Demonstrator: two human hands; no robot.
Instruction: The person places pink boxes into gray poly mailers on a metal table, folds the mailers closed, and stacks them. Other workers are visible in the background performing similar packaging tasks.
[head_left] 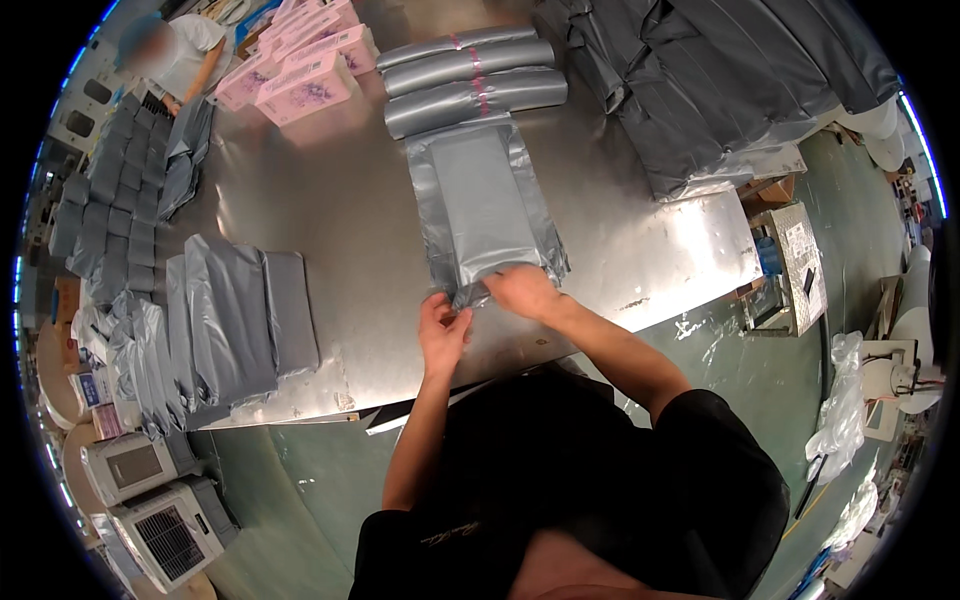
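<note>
A grey plastic mailing bag [485,195] lies flat on the metal table before me, with a flat rectangular bulge inside it. My right hand [525,292] is closed on the bag's near edge, where the plastic is bunched and folded. Beside the near left corner of the bag is my left hand [443,330], its fingers half curled and thumb apart from them, at or against the plastic edge. Just beyond the bag's far end lie several grey rolls [475,100] of bags with pink marks.
Grey packed parcels [230,325] stand at the table's left, with more stacked parcels [115,190] behind. Pink boxes [305,85] sit at the far left near a person [185,50]. Dark grey bags [720,90] are heaped at the right over the table [350,220].
</note>
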